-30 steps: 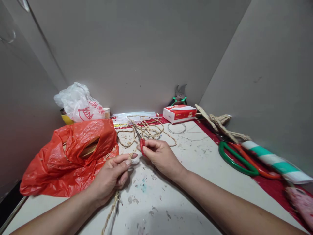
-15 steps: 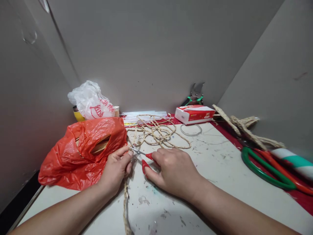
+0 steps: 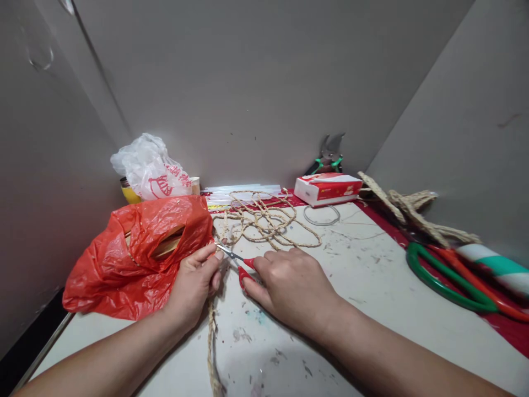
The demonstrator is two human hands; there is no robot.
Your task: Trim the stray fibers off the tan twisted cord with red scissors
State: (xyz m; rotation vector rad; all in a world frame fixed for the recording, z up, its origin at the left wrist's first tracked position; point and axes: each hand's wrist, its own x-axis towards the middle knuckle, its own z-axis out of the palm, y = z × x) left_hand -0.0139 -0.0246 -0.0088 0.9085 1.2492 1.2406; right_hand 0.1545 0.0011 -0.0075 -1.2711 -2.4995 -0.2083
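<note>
My right hand point(image 3: 289, 284) is closed on red-handled scissors point(image 3: 232, 255), with thumb and fingers in the loops. The blades point left and reach the fingertips of my left hand point(image 3: 194, 281). That hand is pinched around a braided straw rope point(image 3: 212, 344), whose lower length hangs down toward the near edge of the table. The gripped part is mostly hidden behind the fingers. Beyond the hands, a loose tangle of the same kind of rope point(image 3: 268, 220) lies on the table.
An orange-red plastic bag point(image 3: 136, 264) sits left, with a white bag point(image 3: 151, 171) behind it. Clear sticks point(image 3: 243, 194), a red-and-white box point(image 3: 328, 190) and pruning shears point(image 3: 330, 154) line the back wall. Large green-and-orange handles point(image 3: 450, 284) and braided pieces point(image 3: 413, 207) lie right.
The scissors' handles have come slightly closer together, and the blade tips sit a little higher by my left fingertips. The view has shifted slightly. Both grips stay the same.
</note>
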